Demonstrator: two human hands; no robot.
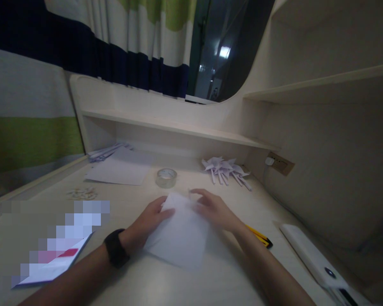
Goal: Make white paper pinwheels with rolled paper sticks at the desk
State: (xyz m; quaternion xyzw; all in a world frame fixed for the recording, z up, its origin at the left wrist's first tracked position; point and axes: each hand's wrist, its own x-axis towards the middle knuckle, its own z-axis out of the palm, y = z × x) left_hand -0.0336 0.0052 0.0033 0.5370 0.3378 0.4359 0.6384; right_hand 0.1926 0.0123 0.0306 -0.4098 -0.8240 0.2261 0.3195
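A blank white sheet of paper (181, 236) is held above the desk, tilted towards me. My left hand (151, 219), with a black watch (116, 248) at the wrist, is closed on the sheet's left edge. Its thumb lies on top and its fingers are behind. Against the upper right of the sheet is my right hand (215, 210), smeared by motion. Its index finger and thumb look apart, with the other fingers partly hidden.
A roll of clear tape (166, 177) stands beyond the sheet. Several paper pinwheels (225, 168) lie back right, and more paper (119, 165) back left. A yellow utility knife (258, 236), a white device (312, 255), small pieces (83, 194) and a lit phone or tablet (60, 263) surround me.
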